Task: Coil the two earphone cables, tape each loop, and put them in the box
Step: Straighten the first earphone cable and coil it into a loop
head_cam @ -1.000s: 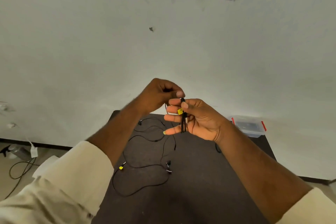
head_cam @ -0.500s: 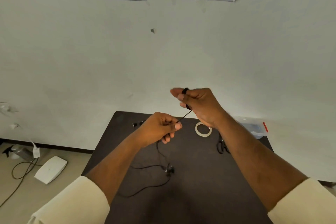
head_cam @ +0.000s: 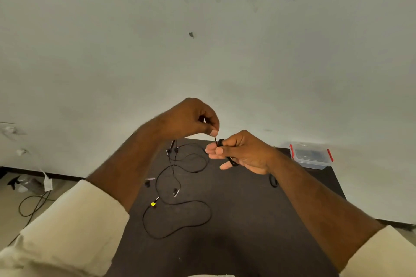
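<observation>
The right hand (head_cam: 243,153) held a coiled earphone cable (head_cam: 231,159) wound around its fingers, and the left hand (head_cam: 191,119), just beside it, pinched the cable's free end. The box (head_cam: 311,156) stood to the right of the right hand.

Your sleeves (head_cam: 74,216) are cream cloth, pushed up your forearms. Your hands (head_cam: 191,119) are bare, with no rings.

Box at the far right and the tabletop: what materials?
Box: looks like clear plastic, glossy; its contents show dimly through the lid, and red clips sit at both ends. Tabletop: dark brown, matte, no glare; probably laminate or painted board, though the picture can't settle which.
</observation>
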Demonstrator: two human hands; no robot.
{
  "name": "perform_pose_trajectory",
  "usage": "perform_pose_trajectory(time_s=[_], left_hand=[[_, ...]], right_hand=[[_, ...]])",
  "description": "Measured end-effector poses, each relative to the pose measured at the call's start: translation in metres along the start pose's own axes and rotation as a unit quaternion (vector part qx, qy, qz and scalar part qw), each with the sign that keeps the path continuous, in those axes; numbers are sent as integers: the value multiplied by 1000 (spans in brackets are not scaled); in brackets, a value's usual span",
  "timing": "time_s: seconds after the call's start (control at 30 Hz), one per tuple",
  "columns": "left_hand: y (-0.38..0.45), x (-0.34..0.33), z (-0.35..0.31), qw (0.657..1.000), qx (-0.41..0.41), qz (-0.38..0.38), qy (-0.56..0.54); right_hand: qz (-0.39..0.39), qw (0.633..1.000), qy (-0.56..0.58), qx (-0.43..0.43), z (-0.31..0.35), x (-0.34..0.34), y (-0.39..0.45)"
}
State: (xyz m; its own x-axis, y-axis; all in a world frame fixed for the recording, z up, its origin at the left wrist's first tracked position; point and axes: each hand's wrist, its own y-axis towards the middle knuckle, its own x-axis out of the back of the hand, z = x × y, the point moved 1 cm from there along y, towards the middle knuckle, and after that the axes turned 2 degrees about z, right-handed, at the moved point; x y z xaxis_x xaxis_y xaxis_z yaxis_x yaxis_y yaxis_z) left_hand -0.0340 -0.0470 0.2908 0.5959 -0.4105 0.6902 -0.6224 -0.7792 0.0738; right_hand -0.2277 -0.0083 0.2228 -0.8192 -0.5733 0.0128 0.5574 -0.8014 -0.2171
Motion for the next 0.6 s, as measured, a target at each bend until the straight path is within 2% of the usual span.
perform_pose_trajectory(time_s=[0.17, 0.27, 0.4, 0.5, 0.53, 0.6], left_hand=[[6, -11, 0, 985, -29, -48, -161], [2, -26, 8, 962, -37, -82, -259], [-5, -55, 22, 900, 15, -89, -427], [-10, -80, 26, 810, 81, -36, -580], [-13, -87, 28, 804, 87, -39, -587], [-18, -102, 29, 830, 80, -43, -551]], right_hand=[[108, 969, 223, -4, 1, -9, -10], [132, 951, 281, 3, -2, -14, -14], [133, 942, 307, 22, 1, -23, -14], [112, 933, 330, 93, 10, -26, -7], [100, 926, 343, 121, 14, -25, -5], [65, 914, 363, 172, 24, -19, -1]])
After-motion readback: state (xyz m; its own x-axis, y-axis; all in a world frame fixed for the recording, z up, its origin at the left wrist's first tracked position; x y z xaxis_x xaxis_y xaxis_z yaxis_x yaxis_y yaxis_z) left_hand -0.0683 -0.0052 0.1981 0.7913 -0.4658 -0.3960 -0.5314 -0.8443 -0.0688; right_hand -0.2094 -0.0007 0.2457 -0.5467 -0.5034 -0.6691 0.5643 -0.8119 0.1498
